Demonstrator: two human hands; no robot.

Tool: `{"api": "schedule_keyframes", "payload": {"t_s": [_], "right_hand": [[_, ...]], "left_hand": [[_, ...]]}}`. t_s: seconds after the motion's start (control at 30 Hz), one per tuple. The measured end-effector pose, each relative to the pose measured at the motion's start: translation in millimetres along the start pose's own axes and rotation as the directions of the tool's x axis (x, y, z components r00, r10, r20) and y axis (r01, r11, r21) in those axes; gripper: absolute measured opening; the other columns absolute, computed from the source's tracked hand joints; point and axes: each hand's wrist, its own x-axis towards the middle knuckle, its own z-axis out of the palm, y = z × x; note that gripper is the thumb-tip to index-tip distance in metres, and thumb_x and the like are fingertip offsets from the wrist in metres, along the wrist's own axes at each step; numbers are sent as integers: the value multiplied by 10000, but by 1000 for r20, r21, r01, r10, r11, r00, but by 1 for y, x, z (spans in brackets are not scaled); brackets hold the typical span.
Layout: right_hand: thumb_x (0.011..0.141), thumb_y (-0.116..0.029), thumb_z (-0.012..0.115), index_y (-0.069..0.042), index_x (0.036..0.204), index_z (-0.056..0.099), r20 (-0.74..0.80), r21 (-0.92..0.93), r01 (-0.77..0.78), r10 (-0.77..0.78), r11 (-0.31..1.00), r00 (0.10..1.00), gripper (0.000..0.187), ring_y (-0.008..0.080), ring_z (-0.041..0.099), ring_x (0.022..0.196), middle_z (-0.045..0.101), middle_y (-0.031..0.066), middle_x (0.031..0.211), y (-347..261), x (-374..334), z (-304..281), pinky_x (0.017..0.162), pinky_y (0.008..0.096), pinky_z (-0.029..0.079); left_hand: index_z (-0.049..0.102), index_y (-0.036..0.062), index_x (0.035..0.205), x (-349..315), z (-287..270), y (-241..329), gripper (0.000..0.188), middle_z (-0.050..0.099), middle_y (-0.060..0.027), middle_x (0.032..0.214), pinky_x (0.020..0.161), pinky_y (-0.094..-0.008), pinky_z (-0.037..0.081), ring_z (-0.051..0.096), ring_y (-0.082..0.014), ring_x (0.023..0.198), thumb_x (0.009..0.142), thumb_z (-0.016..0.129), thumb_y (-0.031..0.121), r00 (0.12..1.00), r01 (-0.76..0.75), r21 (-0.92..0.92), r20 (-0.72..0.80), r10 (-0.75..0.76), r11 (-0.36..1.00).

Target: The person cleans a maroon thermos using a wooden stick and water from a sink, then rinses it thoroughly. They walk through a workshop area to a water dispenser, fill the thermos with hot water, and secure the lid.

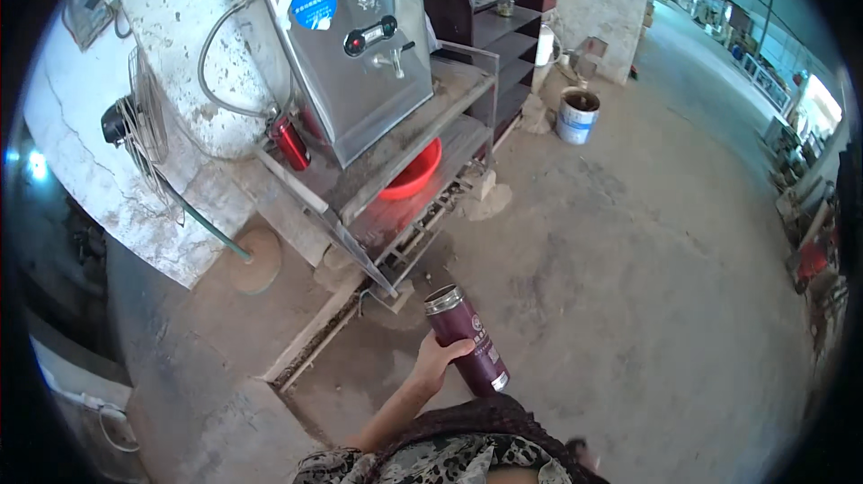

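- We see one hand, the left hand (438, 360), reaching up from the lower edge of the head view, forearm bare, over a concrete floor (629, 286).
- The fingers (458, 351) are curled round the maroon flask (467, 340), grasping it at mid-body; the thumb side lies against the flask's left flank.
- The maroon flask is held in the air above the floor, tilted, its steel-rimmed mouth up and to the left, its base down and to the right. We cannot tell whether a lid is fitted.
- We do not see the right hand in this view.
- Ahead of the flask stands a steel water boiler (351, 44) with a tap (388, 60) on its front, set on a metal stand (404, 151).
- A red basin (415, 174) rests on the stand's lower shelf, beneath the tap side of the boiler.
- A red cylinder (290, 142) sits at the boiler's left, against the wall.
- A white bucket (577, 115) stands on the floor well apart to the right, near a dark shelving unit (503, 26) that carries bottles on top.
- A fan (135, 124) hangs on the wall at left.
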Motion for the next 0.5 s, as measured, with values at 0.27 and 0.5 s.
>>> {"api": "schedule_keyframes", "payload": {"t_s": [0.27, 0.5], "right_hand": [[847, -310, 597, -121, 973, 569, -24, 987, 114, -593, 115, 805, 229, 115, 536, 673, 564, -14, 816, -536, 83, -134, 588, 281, 462], [896, -418, 462, -62, 1068, 515, -18, 971, -213, -922, -108, 387, 399, 195, 567, 791, 572, 70, 885, -813, 3, -125, 873, 514, 430]], "left_hand": [[503, 32, 1113, 133, 25, 83, 608, 582, -68, 1022, 854, -338, 439, 552, -172, 963, 576, 788, 36, 946, -248, 253, -146, 291, 935], [487, 18, 1126, 261, 13, 149, 662, 572, -78, 1057, 871, -338, 438, 552, -180, 979, 548, 809, 44, 841, -388, 448, -187, 508, 806]]}}
